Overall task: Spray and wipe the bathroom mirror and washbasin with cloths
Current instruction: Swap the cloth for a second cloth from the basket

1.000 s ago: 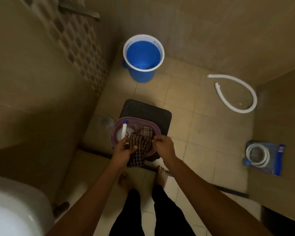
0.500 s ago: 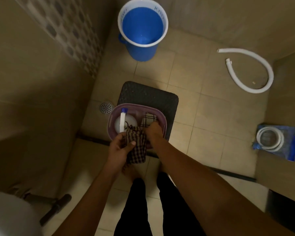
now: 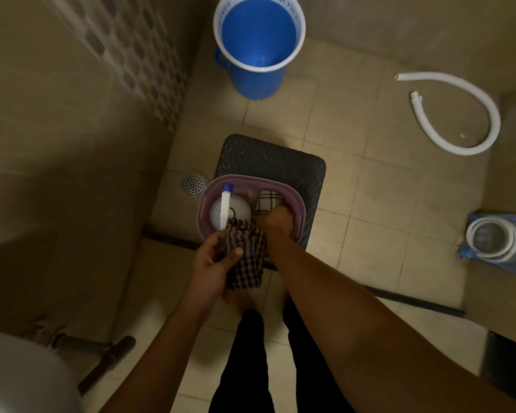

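Head view, looking down at a tiled bathroom floor. Centre of frame: a purple basket (image 3: 298,217) resting on a dark stool (image 3: 280,158). Inside the basket, at left, a white spray bottle (image 3: 225,210) with a blue-tipped nozzle pointing toward the top of the frame; at right, a light checked cloth (image 3: 265,201) lying against the basket wall. Just below the basket, the left hand (image 3: 213,263) grips a dark checked cloth (image 3: 246,257), thumb across its front, fingers curled behind; the cloth hangs down past the basket's near rim and its upper end touches the base of the spray bottle. The right hand (image 3: 276,220) reaches into the basket immediately beside the light checked cloth; its fingers are hidden below the rim, so their posture cannot be told. The two hands lie close together, the dark cloth between them. Upper centre: a blue bucket (image 3: 258,81) with a white rim. Upper right: a curved white hose (image 3: 486,114). Right edge: a coiled white hose (image 3: 492,239) on blue packaging. Left of the basket: a round floor drain (image 3: 193,183). Lower left corner: part of a white washbasin (image 3: 21,380).
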The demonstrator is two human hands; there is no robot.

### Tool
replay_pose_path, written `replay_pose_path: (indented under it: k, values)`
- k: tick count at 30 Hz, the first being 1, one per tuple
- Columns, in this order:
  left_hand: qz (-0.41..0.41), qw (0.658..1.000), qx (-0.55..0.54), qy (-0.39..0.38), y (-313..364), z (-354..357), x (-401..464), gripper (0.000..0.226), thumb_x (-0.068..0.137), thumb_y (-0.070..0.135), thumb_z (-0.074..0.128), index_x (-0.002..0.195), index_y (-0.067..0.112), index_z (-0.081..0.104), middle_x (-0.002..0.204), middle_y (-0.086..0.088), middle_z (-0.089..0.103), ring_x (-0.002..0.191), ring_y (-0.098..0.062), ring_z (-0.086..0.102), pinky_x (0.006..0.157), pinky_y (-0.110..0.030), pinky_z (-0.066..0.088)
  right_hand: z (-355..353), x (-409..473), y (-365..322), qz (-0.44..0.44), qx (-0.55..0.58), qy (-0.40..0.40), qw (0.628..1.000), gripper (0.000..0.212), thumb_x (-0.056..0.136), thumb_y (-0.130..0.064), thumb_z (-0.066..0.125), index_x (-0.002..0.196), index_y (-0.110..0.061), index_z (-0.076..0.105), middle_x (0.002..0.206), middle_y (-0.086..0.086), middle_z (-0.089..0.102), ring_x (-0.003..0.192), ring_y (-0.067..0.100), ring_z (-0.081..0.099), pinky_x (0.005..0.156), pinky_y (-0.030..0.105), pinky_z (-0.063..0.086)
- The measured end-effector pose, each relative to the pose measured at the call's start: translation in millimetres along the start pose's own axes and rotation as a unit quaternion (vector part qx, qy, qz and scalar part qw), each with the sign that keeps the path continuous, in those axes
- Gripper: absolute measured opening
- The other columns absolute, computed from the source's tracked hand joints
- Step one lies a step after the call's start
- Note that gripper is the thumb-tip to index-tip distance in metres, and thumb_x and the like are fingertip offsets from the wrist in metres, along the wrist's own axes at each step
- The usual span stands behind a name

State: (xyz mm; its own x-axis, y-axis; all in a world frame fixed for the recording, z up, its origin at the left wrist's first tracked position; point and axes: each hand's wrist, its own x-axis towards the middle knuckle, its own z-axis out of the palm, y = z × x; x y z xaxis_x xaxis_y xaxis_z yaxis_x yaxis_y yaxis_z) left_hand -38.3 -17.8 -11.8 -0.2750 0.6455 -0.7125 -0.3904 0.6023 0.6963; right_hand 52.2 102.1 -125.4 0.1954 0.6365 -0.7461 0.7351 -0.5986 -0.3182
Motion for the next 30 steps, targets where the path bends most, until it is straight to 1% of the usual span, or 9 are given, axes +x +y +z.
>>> replay_pose_path:
  k: [2,5,10,17,20,22,25,28,30]
  values:
    - [0.001,1.000,-0.005,-0.002,4,0,-3,0.036,0.090,-0.001,0.058,0.125,0.009,0.059,0.116,-0.006,0.070,0.106,-0.018,0.067,0.078,-0.024,0.057,-2,-3,1,-0.006,0.015,0.006,1.000,0.052,0.086,-0.037,0.067,0.128,-0.009,0.054,0.124,0.012,0.060,0.111,0.028,0.060,0.096,0.041,0.053]
    - [0.004,1.000,-0.011,-0.008,14,3,-9,0.036,0.092,-0.002,0.056,0.126,0.006,0.057,0.118,-0.010,0.068,0.108,-0.021,0.066,0.080,-0.027,0.058,-17,-16,-2,-0.038,0.042,0.014,0.998,0.060,0.082,-0.044,0.068,0.130,-0.010,0.052,0.123,0.011,0.061,0.112,0.030,0.060,0.095,0.043,0.053]
    - [-0.005,0.999,-0.037,-0.002,35,18,-22,0.031,0.094,-0.003,0.051,0.123,0.007,0.057,0.115,-0.007,0.067,0.102,-0.019,0.066,0.073,-0.024,0.058,-78,-61,-5,-0.071,0.103,0.010,0.992,0.052,0.085,-0.029,0.070,0.131,-0.011,0.052,0.123,0.009,0.063,0.112,0.027,0.059,0.087,0.032,0.049]
    - [-0.031,0.999,0.001,-0.012,40,58,-2,0.030,0.093,-0.005,0.047,0.117,0.012,0.055,0.113,-0.003,0.063,0.115,-0.026,0.057,0.089,-0.033,0.050,-153,-97,33,-0.092,0.179,0.023,0.979,0.036,0.080,-0.021,0.076,0.108,-0.015,0.053,0.096,-0.004,0.060,0.077,0.005,0.055,0.057,0.018,0.042]
    - [-0.053,0.997,0.045,-0.018,31,80,25,0.031,0.094,-0.001,0.049,0.117,0.019,0.055,0.125,-0.002,0.059,0.120,-0.023,0.052,0.099,-0.040,0.046,-164,-97,48,-0.081,0.210,0.014,0.974,0.039,0.077,-0.021,0.079,0.108,-0.015,0.056,0.101,-0.001,0.064,0.087,0.012,0.062,0.073,0.029,0.054]
    - [-0.067,0.996,0.064,-0.013,22,94,44,0.033,0.094,0.002,0.049,0.122,0.019,0.055,0.130,-0.003,0.057,0.121,-0.025,0.051,0.100,-0.043,0.045,-166,-93,56,-0.080,0.230,0.007,0.970,0.041,0.078,-0.020,0.079,0.110,-0.015,0.056,0.103,-0.001,0.065,0.092,0.015,0.063,0.081,0.033,0.055]
    - [-0.087,0.993,0.082,0.011,7,106,71,0.036,0.094,0.004,0.048,0.128,0.016,0.050,0.127,-0.003,0.055,0.117,-0.024,0.051,0.096,-0.041,0.046,-167,-86,64,-0.083,0.242,0.015,0.967,0.041,0.078,-0.020,0.079,0.111,-0.015,0.055,0.101,-0.002,0.063,0.094,0.015,0.062,0.083,0.032,0.053]
    - [-0.109,0.986,0.122,0.028,-9,112,98,0.030,0.094,0.005,0.047,0.122,0.017,0.046,0.132,-0.011,0.053,0.120,-0.031,0.052,0.103,-0.052,0.045,-165,-77,74,-0.084,0.241,0.017,0.967,0.046,0.078,-0.022,0.080,0.116,-0.013,0.055,0.101,-0.003,0.064,0.094,0.014,0.063,0.084,0.033,0.054]
    - [-0.109,0.980,0.163,0.039,-18,111,111,0.034,0.094,0.003,0.046,0.127,0.011,0.044,0.131,-0.014,0.053,0.121,-0.032,0.051,0.104,-0.049,0.044,-163,-72,80,-0.081,0.241,0.013,0.967,0.044,0.078,-0.022,0.080,0.113,-0.016,0.054,0.099,-0.006,0.064,0.090,0.009,0.064,0.082,0.031,0.055]
